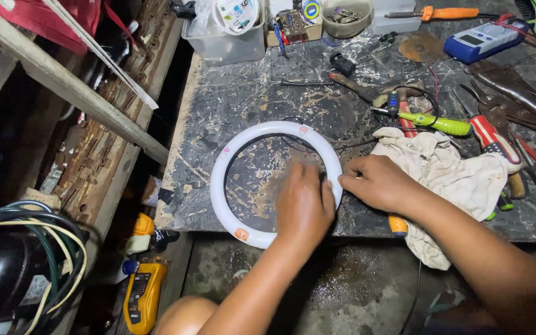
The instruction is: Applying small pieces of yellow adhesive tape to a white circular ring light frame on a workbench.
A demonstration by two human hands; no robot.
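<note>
Both hands meet at the near right arc of a white circular lamp tube (231, 155) that lies flat on the scratched dark surface (243, 99). The left hand (304, 205) rests palm down over the ring's inner edge, fingers loosely curled and blurred, so I cannot tell whether it pinches anything. The right hand (376, 182) is half closed just beside it, its fingertips pressed to the outer edge of the tube at the same spot; what lies between the fingers is hidden. Thin dark wires (299, 144) run across the inside of the ring from its far side, so the tube appears to be wired, but the point where the hands work is covered and its state cannot be read. As a judgement, the work on that joint looks to be in hand and not finished, since both hands are on it and the ring has not been lifted. Under the right wrist lies a crumpled pale cloth (448, 177). Beyond the right hand are a green-handled screwdriver (438, 122), a red-handled tool (491, 139) and pliers (513, 108); farther off sits a blue meter (479, 40). Well to the left of the left hand, below the surface, stands a yellow meter (144, 294).
</note>
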